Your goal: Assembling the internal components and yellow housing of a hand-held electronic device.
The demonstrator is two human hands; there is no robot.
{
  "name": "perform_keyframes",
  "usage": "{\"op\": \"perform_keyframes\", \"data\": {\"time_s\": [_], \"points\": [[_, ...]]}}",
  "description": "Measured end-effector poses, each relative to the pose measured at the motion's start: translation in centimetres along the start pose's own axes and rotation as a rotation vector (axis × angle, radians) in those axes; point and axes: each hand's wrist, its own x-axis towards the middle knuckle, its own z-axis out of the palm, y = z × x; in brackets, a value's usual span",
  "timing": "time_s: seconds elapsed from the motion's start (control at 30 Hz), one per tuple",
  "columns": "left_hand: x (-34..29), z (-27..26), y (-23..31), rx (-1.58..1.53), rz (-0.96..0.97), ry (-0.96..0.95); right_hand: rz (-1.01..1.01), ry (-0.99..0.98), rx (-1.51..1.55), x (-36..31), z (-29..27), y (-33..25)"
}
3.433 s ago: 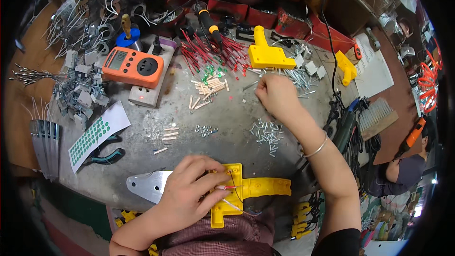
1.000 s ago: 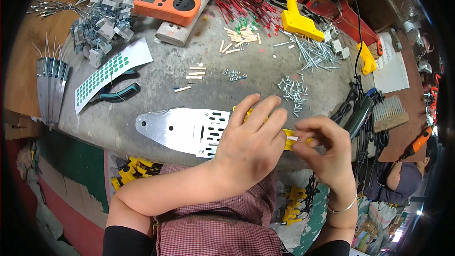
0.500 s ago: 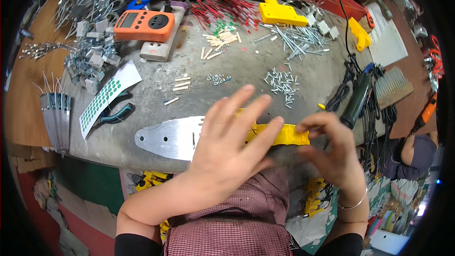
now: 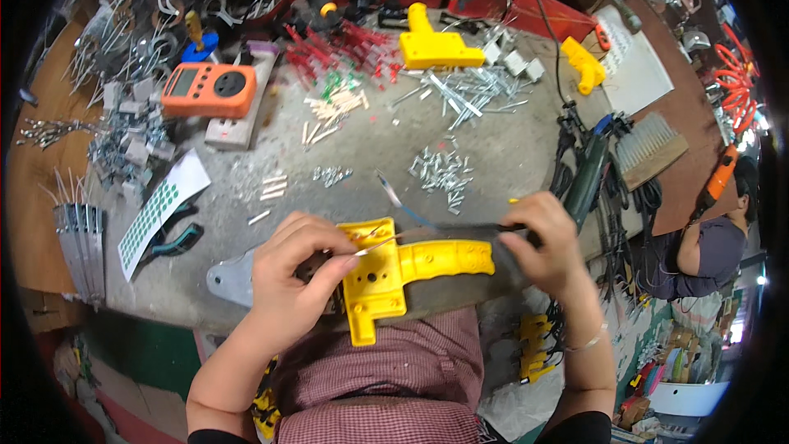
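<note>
Two-handed, I'm pinching thin pale wire [image 4: 376,246] in my left hand [image 4: 297,261], black cable [image 4: 472,229] in my right hand [image 4: 549,240], above yellow plastic pistol-shaped housing [image 4: 389,270] lying crosswise, lower centre, nearer left.

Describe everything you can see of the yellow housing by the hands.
The yellow housing is a pistol-shaped, plastic-looking half shell, hollow side up at the near edge of the bench. Its boxy body has raised rims and a dark hole; its curved handle points right. The left hand overlaps its left edge, pinching a white-tipped wire above it; whether fingers touch the shell is unclear.
</note>
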Motion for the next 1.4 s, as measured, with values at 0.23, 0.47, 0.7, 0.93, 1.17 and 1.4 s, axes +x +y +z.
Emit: {"op": "perform_keyframes", "data": {"time_s": [0.23,0.47,0.7,0.93,1.17,1.4], "points": [[-0.3,-0.1,-0.4,0.02,0.039,0.033,-0.067,-0.408,0.08,3.8,-1.6,1.3],[-0.3,0.3,0.1,0.079,0.103,0.161,0.248,0.285,-0.321,17.4,-2.2,14.7],[-0.7,-0.9,1.0,0.122,0.118,0.164,0.431,0.128,-0.606,23.8,-1.4,18.9],[-0.7,-0.2,0.6,0.126,0.16,0.208,0.465,0.146,-0.959,21.3,-8.6,14.5],[-2.2,-2.7,7.7,0.774,0.566,0.213,-0.1,-0.389,0.123,7.3,-6.7,-7.4],[-1.8,-3.6,9.7,0.774,0.551,-0.227,0.257,-0.738,0.704,0.3,-6.7,-11.7]]}}
